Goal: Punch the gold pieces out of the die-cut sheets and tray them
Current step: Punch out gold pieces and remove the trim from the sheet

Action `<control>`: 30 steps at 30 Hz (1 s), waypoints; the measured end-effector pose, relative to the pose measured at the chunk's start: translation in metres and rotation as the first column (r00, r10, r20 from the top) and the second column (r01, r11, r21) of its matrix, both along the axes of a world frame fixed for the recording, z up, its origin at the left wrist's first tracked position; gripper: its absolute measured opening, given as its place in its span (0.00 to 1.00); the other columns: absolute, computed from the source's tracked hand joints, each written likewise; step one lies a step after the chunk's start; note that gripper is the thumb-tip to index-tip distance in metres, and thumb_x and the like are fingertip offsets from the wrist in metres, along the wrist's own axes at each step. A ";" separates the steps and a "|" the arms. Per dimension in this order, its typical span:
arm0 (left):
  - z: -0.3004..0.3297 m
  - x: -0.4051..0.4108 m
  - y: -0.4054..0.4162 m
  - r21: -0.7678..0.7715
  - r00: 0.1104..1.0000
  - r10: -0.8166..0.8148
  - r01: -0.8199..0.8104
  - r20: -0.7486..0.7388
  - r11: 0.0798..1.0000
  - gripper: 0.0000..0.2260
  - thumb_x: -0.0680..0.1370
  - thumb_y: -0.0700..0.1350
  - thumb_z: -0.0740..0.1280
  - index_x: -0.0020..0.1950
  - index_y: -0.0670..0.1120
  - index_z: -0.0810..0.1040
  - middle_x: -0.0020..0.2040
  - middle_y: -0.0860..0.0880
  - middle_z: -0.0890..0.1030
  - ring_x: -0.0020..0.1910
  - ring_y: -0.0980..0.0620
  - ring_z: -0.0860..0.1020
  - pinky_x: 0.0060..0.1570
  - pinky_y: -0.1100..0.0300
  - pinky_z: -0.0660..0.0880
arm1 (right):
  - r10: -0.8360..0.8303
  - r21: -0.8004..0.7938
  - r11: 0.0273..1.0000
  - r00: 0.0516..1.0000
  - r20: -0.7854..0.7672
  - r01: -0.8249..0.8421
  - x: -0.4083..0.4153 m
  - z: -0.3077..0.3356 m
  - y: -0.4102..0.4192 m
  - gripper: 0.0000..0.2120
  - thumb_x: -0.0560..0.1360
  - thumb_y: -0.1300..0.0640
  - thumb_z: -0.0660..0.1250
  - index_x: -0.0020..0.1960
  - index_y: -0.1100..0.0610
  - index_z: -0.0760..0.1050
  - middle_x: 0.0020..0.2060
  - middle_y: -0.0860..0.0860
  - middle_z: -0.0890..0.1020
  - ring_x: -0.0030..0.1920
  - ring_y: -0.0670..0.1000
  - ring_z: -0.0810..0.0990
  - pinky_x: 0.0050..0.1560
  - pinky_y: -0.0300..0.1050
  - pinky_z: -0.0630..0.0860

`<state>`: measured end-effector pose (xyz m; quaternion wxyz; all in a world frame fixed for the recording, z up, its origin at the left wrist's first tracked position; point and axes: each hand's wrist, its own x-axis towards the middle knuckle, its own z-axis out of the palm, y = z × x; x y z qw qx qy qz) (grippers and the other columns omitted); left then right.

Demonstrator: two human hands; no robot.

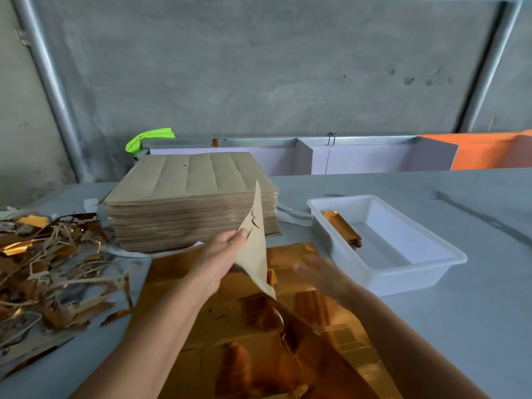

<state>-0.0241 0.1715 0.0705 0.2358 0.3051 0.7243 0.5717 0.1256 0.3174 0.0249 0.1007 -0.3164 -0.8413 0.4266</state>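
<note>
Nearest the camera lies a gold die-cut sheet [244,326], foil face up on the grey surface [475,326], with both forearms reaching over it. The left hand [223,249] pinches a raised sheet [256,243] near its torn upper corner, brown backing outward, so that the piece stands almost on edge above the flat gold sheet. The right hand [313,269] is blurred just to the right of that raised sheet; its fingers look spread and it appears to hold nothing, though the blur leaves that uncertain. Judged from its curl and the rips at the corner, the stock is light, thin and springy, slick on the foil side and quick to tear along its cuts. Hold is best taken on the plain border, away from the perforated shapes, with the other palm flat on the sheet. The white tray [383,243] stands right of the gold sheet, near but apart, and already holds a small bundle of gold pieces [342,228] against its left wall. A tall stack of brown-backed sheets [190,203] sits behind the gold sheet, close to the raised corner. A heap of offcuts [54,260] spreads to its left. Nothing lies on the path from the sheet to the tray; the stack and the scrap crowd the far and left sides.
</note>
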 end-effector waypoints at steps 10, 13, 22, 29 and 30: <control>0.002 0.029 0.004 -0.022 0.968 -0.191 0.190 -0.166 0.982 0.10 0.82 0.49 0.60 0.45 0.51 0.80 0.45 0.50 0.81 0.46 0.53 0.78 0.47 0.59 0.72 | 0.107 -0.026 0.991 0.880 -0.463 -0.134 -0.029 0.064 -0.032 0.07 0.78 0.54 0.66 0.54 0.55 0.77 0.47 0.52 0.82 0.51 0.50 0.81 0.55 0.48 0.78; 0.005 0.025 -0.004 0.009 0.975 -0.187 0.189 -0.117 0.982 0.10 0.82 0.45 0.60 0.50 0.51 0.81 0.51 0.47 0.82 0.52 0.50 0.78 0.53 0.57 0.71 | 0.228 0.011 0.967 0.840 -0.492 -0.256 -0.027 0.068 -0.033 0.12 0.78 0.57 0.64 0.61 0.55 0.76 0.51 0.51 0.83 0.54 0.45 0.81 0.53 0.38 0.77; 0.004 0.012 -0.021 -0.087 0.936 -0.185 0.166 -0.301 0.982 0.10 0.82 0.45 0.59 0.50 0.40 0.77 0.44 0.42 0.79 0.43 0.47 0.77 0.42 0.56 0.71 | 0.133 0.359 0.933 0.895 -0.426 0.032 -0.045 0.067 -0.032 0.12 0.80 0.63 0.60 0.60 0.60 0.78 0.51 0.53 0.82 0.48 0.47 0.80 0.47 0.29 0.76; 0.019 0.016 -0.010 0.004 0.706 0.178 -0.240 -0.685 0.971 0.11 0.75 0.54 0.69 0.40 0.48 0.75 0.34 0.56 0.77 0.35 0.56 0.77 0.32 0.62 0.72 | 0.068 0.345 0.933 0.892 -0.446 0.101 -0.059 0.066 -0.042 0.09 0.78 0.64 0.64 0.53 0.62 0.82 0.51 0.52 0.83 0.49 0.50 0.81 0.49 0.43 0.80; 0.023 0.015 -0.010 0.015 0.694 0.198 -0.260 -0.693 0.965 0.08 0.75 0.53 0.69 0.42 0.50 0.75 0.36 0.57 0.77 0.37 0.56 0.78 0.34 0.63 0.72 | 0.097 0.366 0.927 0.892 -0.442 0.080 -0.058 0.067 -0.044 0.09 0.78 0.64 0.64 0.54 0.62 0.82 0.52 0.51 0.83 0.49 0.49 0.81 0.49 0.41 0.80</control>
